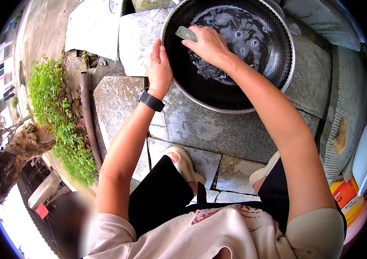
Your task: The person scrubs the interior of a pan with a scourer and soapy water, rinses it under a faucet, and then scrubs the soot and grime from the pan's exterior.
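Note:
A large dark wok (282,64) with a honeycomb-patterned inner wall and a pale metal rim sits on the stone paving. Soapy water (235,29) with bubbles and streaks of foam lies in its bottom. My left hand (158,71), with a dark watch on the wrist, presses against the outside of the rim on the left. Inside the wok, my right hand (207,43) grips a pale green cleaning pad (186,33) near the left wall; the fingers hide part of it. Below that hand, a dark, frothy patch (209,69) shows in the water.
Stone slabs (203,126) pave the ground around my feet. To the left are a rusty pipe (89,119) and green plants (57,106). A ribbed grey slab (348,106), a white basin (366,158) and an orange-and-yellow printed package (348,197) stand on the right.

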A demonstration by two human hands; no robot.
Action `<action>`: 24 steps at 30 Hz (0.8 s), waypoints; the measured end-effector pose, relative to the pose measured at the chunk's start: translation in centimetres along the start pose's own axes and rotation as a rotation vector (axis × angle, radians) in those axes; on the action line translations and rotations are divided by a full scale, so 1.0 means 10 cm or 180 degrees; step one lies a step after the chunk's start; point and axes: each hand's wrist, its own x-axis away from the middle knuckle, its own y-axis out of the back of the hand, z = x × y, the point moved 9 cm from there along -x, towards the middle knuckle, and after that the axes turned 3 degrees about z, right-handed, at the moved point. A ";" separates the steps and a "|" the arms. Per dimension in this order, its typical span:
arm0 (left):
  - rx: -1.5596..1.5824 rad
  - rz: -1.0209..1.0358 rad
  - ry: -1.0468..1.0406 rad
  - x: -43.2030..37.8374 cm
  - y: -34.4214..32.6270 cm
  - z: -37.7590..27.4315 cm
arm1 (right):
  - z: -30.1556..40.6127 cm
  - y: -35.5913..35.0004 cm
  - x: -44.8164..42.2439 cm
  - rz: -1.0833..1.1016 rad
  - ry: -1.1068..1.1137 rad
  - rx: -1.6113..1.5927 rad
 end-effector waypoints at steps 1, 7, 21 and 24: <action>0.0001 0.0015 -0.0031 0.00 0.01 -0.04 | 0.00 0.02 0.00 0.0013 -0.0040 0.0151; 0.0439 0.0068 0.0095 0.01 0.03 -0.02 | 0.28 0.03 0.04 -0.0042 0.0233 0.0157; 0.0174 0.0082 -0.0028 -0.06 0.02 -0.01 | 0.02 0.05 0.00 -0.0266 0.0410 0.0148; 0.0519 0.0270 0.0411 -0.05 -0.05 0.10 | 0.20 0.03 -0.09 -0.0461 0.0190 0.0330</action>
